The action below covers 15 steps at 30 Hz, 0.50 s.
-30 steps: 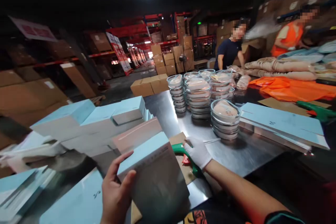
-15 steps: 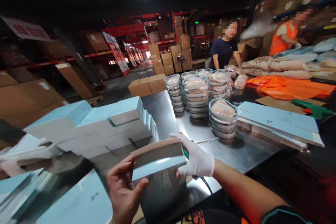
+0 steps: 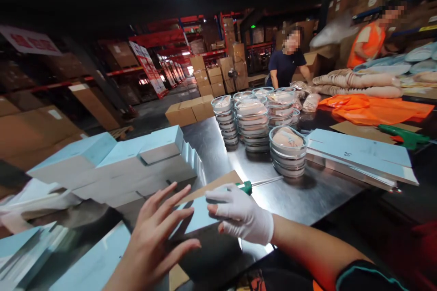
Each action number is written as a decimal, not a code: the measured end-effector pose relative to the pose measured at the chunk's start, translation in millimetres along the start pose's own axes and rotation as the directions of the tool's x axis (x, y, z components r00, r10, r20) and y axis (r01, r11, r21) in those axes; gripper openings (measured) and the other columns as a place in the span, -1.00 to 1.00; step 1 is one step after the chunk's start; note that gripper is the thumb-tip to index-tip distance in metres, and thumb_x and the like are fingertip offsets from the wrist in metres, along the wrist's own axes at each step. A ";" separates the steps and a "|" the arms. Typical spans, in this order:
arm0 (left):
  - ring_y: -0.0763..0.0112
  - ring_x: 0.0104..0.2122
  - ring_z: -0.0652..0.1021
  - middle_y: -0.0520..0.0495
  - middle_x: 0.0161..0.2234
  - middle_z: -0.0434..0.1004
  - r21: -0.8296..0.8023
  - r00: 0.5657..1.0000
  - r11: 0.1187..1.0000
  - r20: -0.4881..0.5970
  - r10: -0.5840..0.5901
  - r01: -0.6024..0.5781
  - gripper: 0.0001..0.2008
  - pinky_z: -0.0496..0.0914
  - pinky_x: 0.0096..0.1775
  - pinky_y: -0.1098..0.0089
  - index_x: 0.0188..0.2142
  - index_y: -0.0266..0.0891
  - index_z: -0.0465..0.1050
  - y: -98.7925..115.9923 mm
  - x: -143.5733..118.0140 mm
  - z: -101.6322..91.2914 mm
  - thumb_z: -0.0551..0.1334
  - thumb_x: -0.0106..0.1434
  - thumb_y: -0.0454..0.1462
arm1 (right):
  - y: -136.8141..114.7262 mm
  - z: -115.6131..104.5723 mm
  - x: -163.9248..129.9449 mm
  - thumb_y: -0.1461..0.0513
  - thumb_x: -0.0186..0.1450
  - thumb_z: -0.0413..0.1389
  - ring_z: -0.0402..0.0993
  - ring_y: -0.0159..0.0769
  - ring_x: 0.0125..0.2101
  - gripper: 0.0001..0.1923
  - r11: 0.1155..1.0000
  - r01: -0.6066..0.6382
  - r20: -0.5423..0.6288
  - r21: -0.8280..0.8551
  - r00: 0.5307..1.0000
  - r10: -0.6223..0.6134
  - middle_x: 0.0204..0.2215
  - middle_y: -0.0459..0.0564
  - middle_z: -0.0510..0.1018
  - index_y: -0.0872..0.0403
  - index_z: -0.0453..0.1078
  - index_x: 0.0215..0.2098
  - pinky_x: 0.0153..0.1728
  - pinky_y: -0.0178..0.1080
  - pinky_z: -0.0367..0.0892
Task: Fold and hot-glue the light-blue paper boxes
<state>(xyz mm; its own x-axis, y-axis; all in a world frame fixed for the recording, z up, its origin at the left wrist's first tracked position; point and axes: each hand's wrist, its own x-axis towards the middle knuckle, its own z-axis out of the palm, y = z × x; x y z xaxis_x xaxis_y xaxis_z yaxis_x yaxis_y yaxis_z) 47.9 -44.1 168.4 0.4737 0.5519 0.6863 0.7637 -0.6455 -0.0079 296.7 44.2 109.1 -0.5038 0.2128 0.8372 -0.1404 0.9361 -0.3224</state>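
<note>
A light blue box (image 3: 198, 219) lies in front of me, its near side in dark shadow. My left hand (image 3: 162, 232), bare, is open at the box's left end with its fingers spread. On the right, my right hand (image 3: 244, 216) in a white glove with uncovered fingertips reaches over the box's blue face, fingers stretched out. Whether either hand presses on the box is hard to tell. Beneath and behind it shows a flat brown cardboard piece (image 3: 223, 183). A green-handled tool (image 3: 246, 187) is just behind the gloved fingers.
Stacked light blue boxes (image 3: 133, 152) stand at left. Several stacks of clear-lidded oval packs (image 3: 253, 122) stand ahead on the metal table (image 3: 208, 134). Flat blue cartons (image 3: 358, 150), orange cloth (image 3: 378, 108) and a green glue gun (image 3: 404, 136) lie right. Two people work beyond.
Both hands held the box raised and tilted between them; now it sits lower and flatter. My left hand has let go and spread its fingers, and my right has moved left over the box.
</note>
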 end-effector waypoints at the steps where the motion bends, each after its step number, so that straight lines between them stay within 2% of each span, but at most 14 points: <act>1: -0.16 0.18 0.59 -0.23 0.14 0.67 0.015 0.999 0.999 0.044 0.029 -0.030 -0.55 0.49 0.17 -0.02 0.08 -0.05 0.63 3.7 6.1 -2.6 0.49 0.26 0.01 | -2.5 3.2 1.4 -0.09 0.55 0.06 0.48 -0.03 0.28 -0.33 0.999 0.028 0.058 -0.029 0.998 -0.027 0.37 0.25 0.45 -0.11 0.13 0.54 0.28 0.07 0.38; 3: -0.05 -0.05 0.70 -0.25 0.04 0.73 0.000 0.992 0.998 0.107 0.069 -0.069 -0.47 0.59 -0.08 0.13 0.16 -0.05 0.61 9.6 13.3 -5.0 0.49 0.25 0.03 | -6.9 4.2 1.5 -0.11 0.52 0.11 0.38 0.06 0.37 -0.05 0.996 0.064 0.136 -0.055 0.989 -0.056 0.48 0.31 0.28 -0.08 -0.29 0.65 0.33 0.10 0.34; 4: -0.01 -0.13 0.72 -0.24 -0.01 0.75 -0.006 0.990 0.998 0.126 0.067 -0.066 -0.45 0.60 -0.16 0.16 0.17 -0.04 0.61 10.4 13.4 -5.6 0.49 0.24 0.04 | -7.2 0.0 -0.1 -0.12 0.51 0.11 0.33 0.08 0.41 0.03 0.996 0.056 0.138 -0.070 0.989 -0.046 0.51 0.33 0.22 -0.05 -0.42 0.66 0.35 0.11 0.33; 6: -0.03 -0.14 0.72 -0.23 -0.02 0.75 0.007 0.995 1.000 0.094 -0.020 0.020 -0.47 0.61 -0.15 0.14 0.13 -0.01 0.64 7.2 6.4 -7.8 0.49 0.22 0.06 | -0.6 -21.5 -7.3 -0.13 0.53 0.05 0.25 0.09 0.46 0.01 0.986 -0.011 0.081 -0.166 0.996 0.025 0.52 0.32 0.18 -0.02 -0.45 0.66 0.38 0.11 0.30; 7: -0.05 -0.11 0.71 -0.21 0.00 0.74 0.015 0.994 0.994 0.002 -0.112 0.112 -0.48 0.62 -0.10 0.10 0.11 0.00 0.66 3.6 0.4 -9.7 0.48 0.22 0.09 | 7.0 -39.0 -12.9 -0.11 0.54 0.02 0.21 0.08 0.48 -0.05 0.963 -0.087 0.026 -0.255 0.995 0.097 0.53 0.29 0.17 -0.03 -0.39 0.66 0.41 0.12 0.26; 8: -0.05 -0.09 0.70 -0.18 0.03 0.73 -0.002 0.962 0.969 -0.123 -0.245 0.246 -0.47 0.62 -0.03 0.06 0.12 0.01 0.65 -0.6 -6.2 -12.0 0.46 0.23 0.10 | 17.4 -60.4 -19.7 -0.08 0.55 0.01 0.16 0.10 0.50 -0.12 0.913 -0.163 -0.040 -0.373 0.986 0.159 0.54 0.28 0.16 -0.02 -0.26 0.66 0.43 0.16 0.21; 9: -0.07 -0.06 0.69 -0.14 0.06 0.71 -0.060 0.876 0.917 -0.278 -0.395 0.395 -0.42 0.60 0.04 -0.01 0.17 0.00 0.62 -4.8 -12.7 -14.3 0.45 0.23 0.12 | 29.9 -84.7 -27.8 -0.04 0.53 0.05 0.12 0.16 0.51 -0.18 0.827 -0.251 -0.124 -0.503 0.968 0.218 0.52 0.31 0.19 0.04 -0.06 0.62 0.45 0.22 0.15; 10: -0.09 -0.05 0.67 -0.11 0.09 0.68 -0.152 0.734 0.837 -0.416 -0.537 0.526 -0.31 0.58 0.10 -0.09 0.25 -0.03 0.56 -8.6 -18.4 -16.1 0.45 0.20 0.15 | 43.6 -110.2 -37.0 0.00 0.49 0.11 0.11 0.22 0.50 -0.24 0.688 -0.380 -0.230 -0.618 0.924 0.304 0.51 0.36 0.20 0.12 0.13 0.55 0.45 0.27 0.11; 11: -0.14 -0.04 0.66 -0.11 0.09 0.66 -0.255 0.567 0.737 -0.501 -0.654 0.626 -0.18 0.54 0.15 -0.20 0.32 -0.07 0.49 -11.9 -23.2 -16.8 0.47 0.15 0.18 | 57.8 -135.5 -46.9 0.03 0.43 0.18 0.12 0.30 0.48 -0.30 0.525 -0.490 -0.332 -0.696 0.868 0.370 0.48 0.41 0.23 0.19 0.29 0.44 0.42 0.31 0.11; 12: -0.20 0.00 0.64 -0.13 0.09 0.65 -0.340 0.420 0.639 -0.532 -0.736 0.689 -0.03 0.49 0.19 -0.30 0.38 -0.11 0.42 -14.7 -26.9 -16.1 0.50 0.07 0.22 | 71.3 -159.0 -57.0 0.06 0.36 0.25 0.12 0.36 0.46 -0.35 0.355 -0.560 -0.407 -0.749 0.811 0.421 0.46 0.43 0.27 0.21 0.42 0.32 0.38 0.35 0.14; 13: -0.27 0.05 0.61 -0.17 0.10 0.63 -0.400 0.320 0.560 -0.525 -0.789 0.725 0.08 0.43 0.23 -0.38 0.42 -0.13 0.37 -17.1 -30.0 -13.5 0.52 -0.01 0.24 | 83.5 -179.5 -66.7 0.10 0.31 0.27 0.13 0.40 0.44 -0.43 0.187 -0.623 -0.506 -0.760 0.747 0.431 0.44 0.42 0.31 0.20 0.49 0.22 0.34 0.38 0.14; 14: -0.33 0.12 0.57 -0.21 0.13 0.60 -0.444 0.270 0.506 -0.493 -0.827 0.739 0.15 0.36 0.28 -0.42 0.43 -0.14 0.34 -19.4 -32.9 -9.1 0.55 -0.06 0.25 | 93.8 -196.3 -75.3 0.14 0.29 0.27 0.19 0.40 0.41 -0.54 0.103 -0.621 -0.526 -0.777 0.730 0.437 0.36 0.39 0.42 0.19 0.56 0.10 0.30 0.35 0.19; 15: -0.36 0.18 0.53 -0.23 0.17 0.58 -0.483 0.263 0.474 -0.441 -0.858 0.736 0.18 0.32 0.32 -0.41 0.44 -0.13 0.32 -21.8 -35.8 -3.1 0.56 -0.09 0.24 | 102.1 -209.0 -82.3 0.20 0.28 0.25 0.31 0.32 0.34 -0.65 0.091 -0.592 -0.501 -0.801 0.747 0.437 0.24 0.35 0.55 0.17 0.59 0.01 0.26 0.26 0.25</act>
<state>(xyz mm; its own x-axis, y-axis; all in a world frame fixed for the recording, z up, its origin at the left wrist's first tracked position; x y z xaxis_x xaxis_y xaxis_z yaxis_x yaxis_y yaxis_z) 13.0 -51.4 146.2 -0.7244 0.4660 0.5080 0.4985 -0.1549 0.8530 501.9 180.8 99.6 -0.0101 0.7085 0.7056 0.9680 0.1838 -0.1708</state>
